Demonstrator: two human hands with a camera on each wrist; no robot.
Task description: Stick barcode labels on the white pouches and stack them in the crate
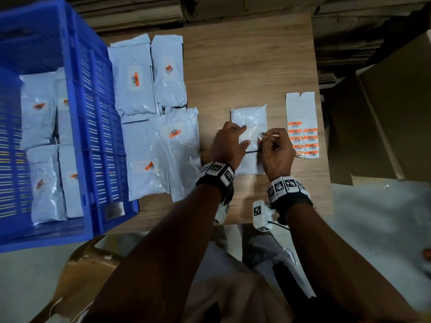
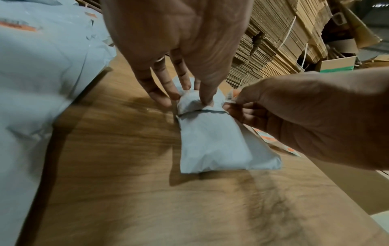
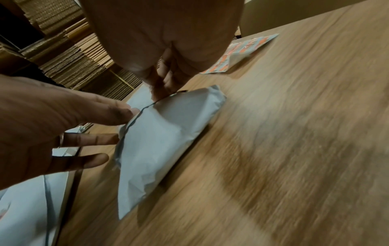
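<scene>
Wooden bench (image 1: pixel 247 66) under everything. Blue crate (image 1: pixel 77 127) well left of the fingers, holding labelled white pouches stood side by side. More labelled pouches (image 1: pixel 149 117) flat on the bench between crate and left hand, overlapping. One unlabelled pouch (image 1: pixel 250 122) directly beneath both hands, lying flat, its folded flap toward the wrists. Label sheet (image 1: pixel 302 127) just right of the right hand, orange barcode labels left on its near half, far half bare. Left hand (image 1: pixel 229 145) spread, straight fingers (image 2: pixel 162 86) pressing down on the pouch. Right hand (image 1: pixel 276 150) curled, thumb and forefinger pinching a single label (image 1: pixel 260 136) just above the pouch, near the left fingertips; contact between label and pouch not clear.
</scene>
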